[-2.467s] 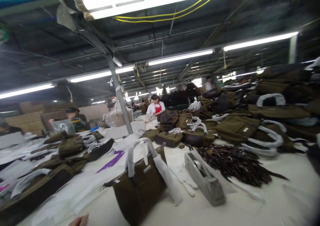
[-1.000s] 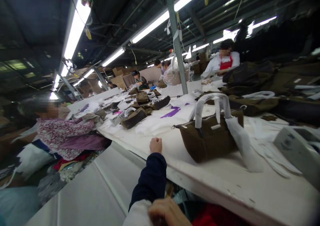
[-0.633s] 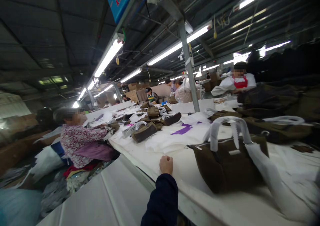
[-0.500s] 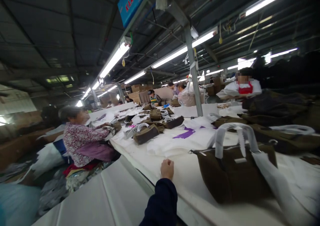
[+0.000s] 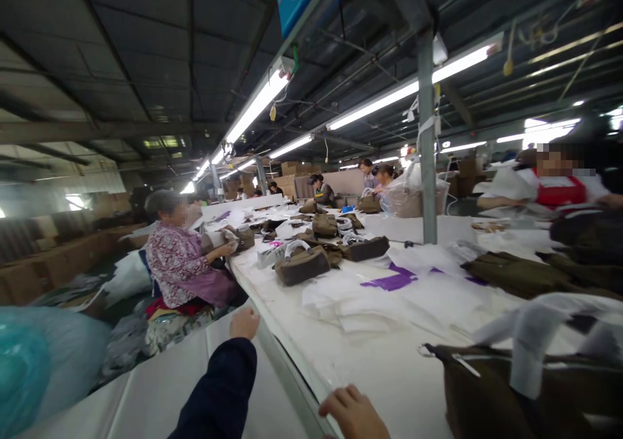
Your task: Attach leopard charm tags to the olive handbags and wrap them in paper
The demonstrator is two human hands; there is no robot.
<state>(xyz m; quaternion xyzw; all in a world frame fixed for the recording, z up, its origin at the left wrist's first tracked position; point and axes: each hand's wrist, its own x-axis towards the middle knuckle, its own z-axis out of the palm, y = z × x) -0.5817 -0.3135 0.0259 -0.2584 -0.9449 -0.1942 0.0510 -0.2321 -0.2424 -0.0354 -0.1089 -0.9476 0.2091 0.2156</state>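
My left hand (image 5: 244, 323), at the end of a dark blue sleeve, is closed in a loose fist; nothing shows in it. It is above the pale grey panel (image 5: 189, 374) to the left of the white table (image 5: 311, 348). Low in the view, my right hand (image 5: 354, 413) is at the table's near edge, fingers apart and slightly bent, holding nothing visible. To its right stands a dark brown handbag (image 5: 491, 387) with white-wrapped handles (image 5: 528, 342) and a metal zip pull. The bag is partly cut off by the frame.
White sheets (image 5: 350, 303) and purple pieces (image 5: 389, 278) lie on the table, with several brown bags (image 5: 302, 267) farther back. A person in a patterned top (image 5: 178, 251) sits at left handling a bag. A metal post (image 5: 427, 134) rises at the table's far side.
My left hand has moved left, from over the table to over the grey panel. My right hand has come into view. The view has turned left, so the near handbag sits farther right.
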